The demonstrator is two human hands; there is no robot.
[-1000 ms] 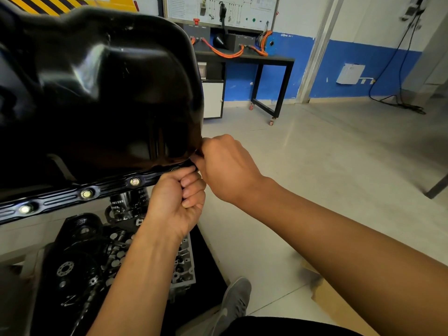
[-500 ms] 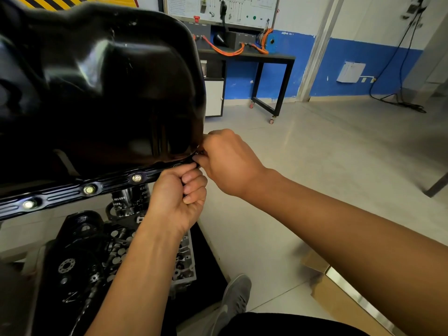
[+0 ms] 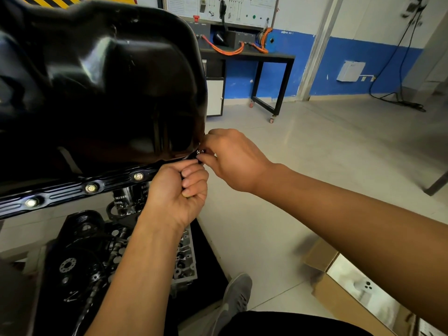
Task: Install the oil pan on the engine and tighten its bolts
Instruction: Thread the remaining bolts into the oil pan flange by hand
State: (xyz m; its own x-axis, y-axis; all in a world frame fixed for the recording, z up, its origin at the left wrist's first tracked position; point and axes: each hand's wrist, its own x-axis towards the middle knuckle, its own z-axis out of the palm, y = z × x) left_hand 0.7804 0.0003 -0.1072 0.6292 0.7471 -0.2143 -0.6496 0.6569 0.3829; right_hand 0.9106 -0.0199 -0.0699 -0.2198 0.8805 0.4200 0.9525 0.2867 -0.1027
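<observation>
Pinching small silver bolt (image 3: 200, 151) at the 4 o'clock flange corner of glossy black steel oil pan (image 3: 101, 88), right hand (image 3: 232, 158) likely starts threads. Left hand (image 3: 177, 192) is clenched beneath, probably steadying; contents hidden.

Right side: open floor (image 3: 327, 154), free approach.
Above: oil pan (image 3: 101, 81) bulges over the flange (image 3: 72, 190), blocking the left.
Corner: left hand (image 3: 174, 197) gripping the flange end, right hand (image 3: 232, 158) pinching a bolt (image 3: 200, 151) (crowded).
Below: engine parts (image 3: 82, 258) close underneath.

Left hand (image 3: 179, 192), right hand (image 3: 232, 158) and forearms bare; grey low-top sneaker (image 3: 236, 294) — lower centre of frame; black trouser leg (image 3: 291, 323) along bottom edge
</observation>
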